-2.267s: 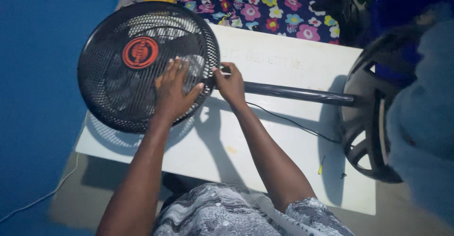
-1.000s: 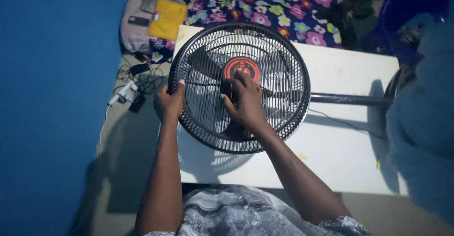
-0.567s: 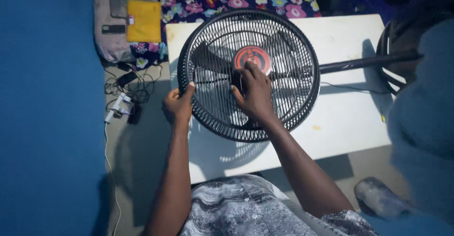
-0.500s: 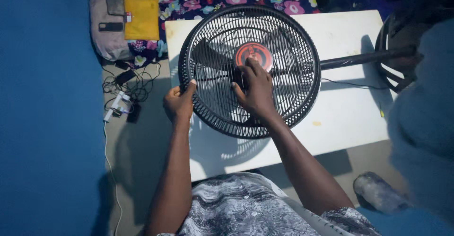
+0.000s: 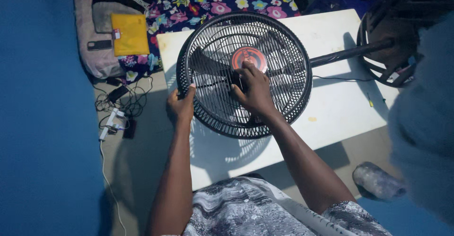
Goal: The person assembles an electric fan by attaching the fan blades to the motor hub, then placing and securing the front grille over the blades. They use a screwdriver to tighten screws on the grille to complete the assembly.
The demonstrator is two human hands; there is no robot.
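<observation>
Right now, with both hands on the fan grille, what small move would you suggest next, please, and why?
Probably lift the grille gently: the left hand grips its rim, the right hand presses near the red hub, and the blades lie beneath.

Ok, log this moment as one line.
left hand: grips fan guard rim | right hand: flat on grille near red hub badge | fan lying on white table

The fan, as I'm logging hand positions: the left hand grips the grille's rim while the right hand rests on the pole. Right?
Not quite. The left hand does grip the rim of the fan grille, but the head view shows the right hand on the grille's face, just below the red hub, not on the pole.
</observation>
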